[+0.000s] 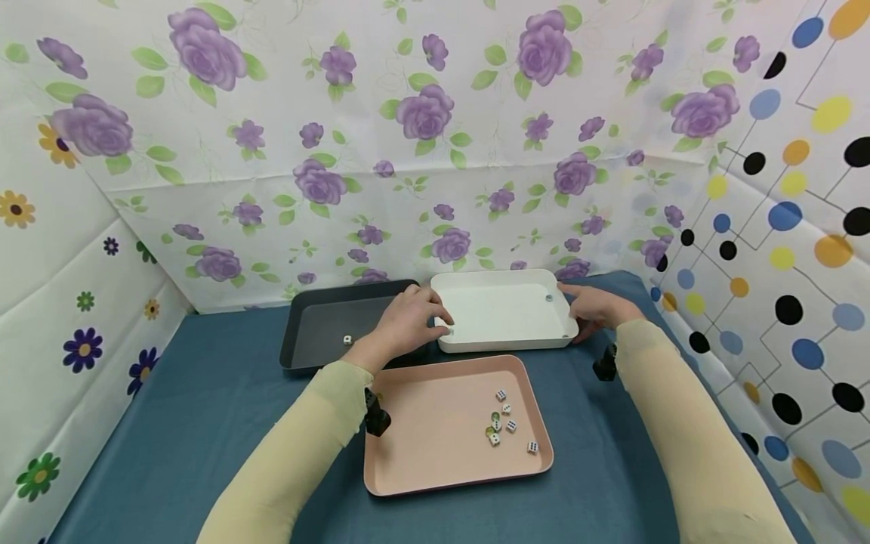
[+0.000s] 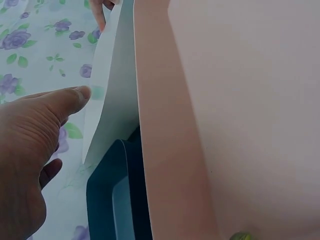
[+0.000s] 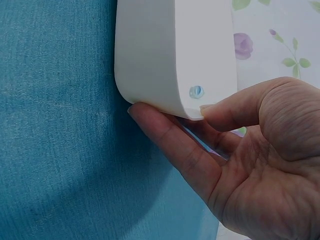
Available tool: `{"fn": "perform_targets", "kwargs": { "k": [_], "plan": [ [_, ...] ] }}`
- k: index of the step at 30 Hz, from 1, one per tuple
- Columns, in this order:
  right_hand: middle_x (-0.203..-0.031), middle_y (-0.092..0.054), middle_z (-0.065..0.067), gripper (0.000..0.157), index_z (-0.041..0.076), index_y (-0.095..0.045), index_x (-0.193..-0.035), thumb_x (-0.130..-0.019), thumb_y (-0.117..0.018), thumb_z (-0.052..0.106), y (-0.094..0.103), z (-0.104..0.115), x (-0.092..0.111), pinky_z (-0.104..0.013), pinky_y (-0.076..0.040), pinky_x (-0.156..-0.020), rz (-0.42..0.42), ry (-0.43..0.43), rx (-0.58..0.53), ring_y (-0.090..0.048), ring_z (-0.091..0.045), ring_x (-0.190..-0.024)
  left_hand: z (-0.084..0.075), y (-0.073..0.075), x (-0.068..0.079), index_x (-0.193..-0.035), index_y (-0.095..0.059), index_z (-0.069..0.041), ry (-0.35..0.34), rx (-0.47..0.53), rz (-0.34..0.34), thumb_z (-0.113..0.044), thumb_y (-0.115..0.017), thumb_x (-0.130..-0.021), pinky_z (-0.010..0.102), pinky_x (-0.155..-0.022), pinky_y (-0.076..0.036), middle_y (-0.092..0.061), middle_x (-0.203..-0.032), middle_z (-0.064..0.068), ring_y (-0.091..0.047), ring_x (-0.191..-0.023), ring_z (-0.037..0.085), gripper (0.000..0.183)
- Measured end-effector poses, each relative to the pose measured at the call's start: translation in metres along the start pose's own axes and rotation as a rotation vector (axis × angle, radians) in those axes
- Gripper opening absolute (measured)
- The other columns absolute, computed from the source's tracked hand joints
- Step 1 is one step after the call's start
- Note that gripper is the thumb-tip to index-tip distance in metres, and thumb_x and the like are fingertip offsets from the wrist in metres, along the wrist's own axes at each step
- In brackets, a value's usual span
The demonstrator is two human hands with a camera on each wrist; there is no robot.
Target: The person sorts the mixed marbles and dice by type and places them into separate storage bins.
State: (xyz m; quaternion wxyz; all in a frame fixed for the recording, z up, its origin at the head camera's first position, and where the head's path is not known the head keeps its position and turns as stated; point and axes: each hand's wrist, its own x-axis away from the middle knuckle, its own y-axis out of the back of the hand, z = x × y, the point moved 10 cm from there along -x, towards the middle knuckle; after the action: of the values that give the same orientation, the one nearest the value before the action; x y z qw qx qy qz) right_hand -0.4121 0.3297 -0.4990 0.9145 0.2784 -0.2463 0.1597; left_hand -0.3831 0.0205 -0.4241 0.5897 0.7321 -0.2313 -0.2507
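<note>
A shallow white tray (image 1: 506, 311) stands at the back, with a few small clear marbles (image 1: 549, 298) in it. My left hand (image 1: 409, 316) reaches over its left end. The left thumb (image 2: 75, 97) is beside a greenish marble (image 2: 97, 93) there; whether it touches is unclear, and the index finger is hidden in the left wrist view. My right hand (image 1: 601, 308) grips the tray's right end. In the right wrist view, the right thumb (image 3: 227, 114) lies on the rim and a finger supports the corner from below, near a bluish marble (image 3: 197, 92).
A pink tray (image 1: 428, 431) in front holds several white dice (image 1: 511, 426) and greenish marbles (image 1: 489, 431) on its right side. The dark grey tray (image 1: 319, 321) at back left holds a die (image 1: 348, 340). Blue cloth (image 1: 204, 423) covers the table; patterned sheets (image 1: 340, 189) surround it.
</note>
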Motion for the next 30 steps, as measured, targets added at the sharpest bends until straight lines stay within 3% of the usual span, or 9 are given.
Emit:
{"fn": "perform_targets", "kwargs": {
  "k": [13,30],
  "plan": [
    [-0.164,-0.005,-0.032,0.088,0.025,0.004,-0.165,-0.098,-0.042,-0.008,0.002,-0.003,-0.003,-0.048,-0.060,-0.078,-0.004,-0.002,-0.003,-0.067,-0.039,-0.096,0.015,0.017,0.010,-0.122,-0.076,-0.029,0.044,0.044,-0.053,-0.038,-0.074,-0.096,0.047,-0.105,-0.039,-0.057,-0.126,-0.002,-0.047,-0.116,0.025,0.028],
    [-0.164,-0.004,-0.032,0.088,0.026,0.005,-0.165,-0.098,-0.040,-0.009,0.000,-0.003,-0.003,-0.051,-0.059,-0.082,0.001,0.016,-0.019,-0.067,-0.039,-0.098,0.010,0.051,0.027,-0.125,-0.074,-0.030,-0.022,0.075,-0.156,-0.040,-0.075,-0.095,0.047,-0.101,-0.041,-0.059,-0.122,-0.001,-0.050,-0.114,0.024,0.032]
  ]
}}
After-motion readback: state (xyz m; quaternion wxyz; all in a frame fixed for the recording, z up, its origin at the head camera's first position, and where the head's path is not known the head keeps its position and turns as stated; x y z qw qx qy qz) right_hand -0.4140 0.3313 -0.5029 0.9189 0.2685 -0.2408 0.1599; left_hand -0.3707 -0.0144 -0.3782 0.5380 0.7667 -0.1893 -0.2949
